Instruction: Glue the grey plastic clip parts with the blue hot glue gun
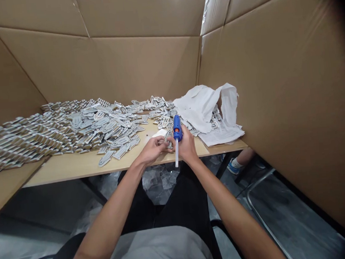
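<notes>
My right hand grips a blue glue gun with a pale glue stick sticking out of its back toward me. My left hand pinches a small grey flat piece right beside the gun's nozzle end. Both hands meet over the front edge of the wooden table. The nozzle itself is hidden behind my fingers.
A large heap of grey flat pieces covers the table's left and middle. A crumpled white bag on printed paper lies at the right. Cardboard walls enclose the table. Another person's foot shows under the table at right.
</notes>
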`<state>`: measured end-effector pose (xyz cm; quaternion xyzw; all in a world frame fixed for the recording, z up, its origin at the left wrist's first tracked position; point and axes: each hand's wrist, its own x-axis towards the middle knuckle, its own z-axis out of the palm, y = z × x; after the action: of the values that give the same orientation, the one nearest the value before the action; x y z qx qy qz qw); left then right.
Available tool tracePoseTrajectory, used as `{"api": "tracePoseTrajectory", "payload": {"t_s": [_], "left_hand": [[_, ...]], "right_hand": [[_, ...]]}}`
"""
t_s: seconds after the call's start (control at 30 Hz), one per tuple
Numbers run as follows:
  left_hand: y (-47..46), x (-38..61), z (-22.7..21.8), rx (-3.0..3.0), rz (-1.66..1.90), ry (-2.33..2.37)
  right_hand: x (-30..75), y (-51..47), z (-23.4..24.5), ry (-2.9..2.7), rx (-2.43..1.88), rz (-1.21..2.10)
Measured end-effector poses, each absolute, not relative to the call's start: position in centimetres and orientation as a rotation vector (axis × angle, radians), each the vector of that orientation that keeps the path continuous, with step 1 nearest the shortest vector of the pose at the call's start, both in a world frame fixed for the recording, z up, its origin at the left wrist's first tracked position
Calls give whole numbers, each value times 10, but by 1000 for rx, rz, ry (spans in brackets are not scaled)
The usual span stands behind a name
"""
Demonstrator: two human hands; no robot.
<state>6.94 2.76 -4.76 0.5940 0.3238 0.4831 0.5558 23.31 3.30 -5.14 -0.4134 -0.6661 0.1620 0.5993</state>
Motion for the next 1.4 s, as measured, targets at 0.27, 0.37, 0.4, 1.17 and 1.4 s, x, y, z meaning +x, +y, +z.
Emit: {"api": "tracePoseTrajectory", "payload": {"t_s": [0.27, 0.37, 0.4, 1.17, 1.4], "left_hand": [[31, 72, -49, 1091, 1400, 864], [35, 71, -53, 1038, 1536, 897], [36, 71, -54, 1032, 1561, 909], [32, 72, -53, 1063, 1592, 974], [30, 72, -51, 1065, 1596, 972]], "right_hand": [[238, 34, -49, -1518, -997, 670], [241, 36, -51, -1553, -928, 1000], [242, 37, -52, -1563, -882, 1077], [240, 30, -45, -1716, -1044, 910], [239, 30, -45, -1743, -1060, 870]]}}
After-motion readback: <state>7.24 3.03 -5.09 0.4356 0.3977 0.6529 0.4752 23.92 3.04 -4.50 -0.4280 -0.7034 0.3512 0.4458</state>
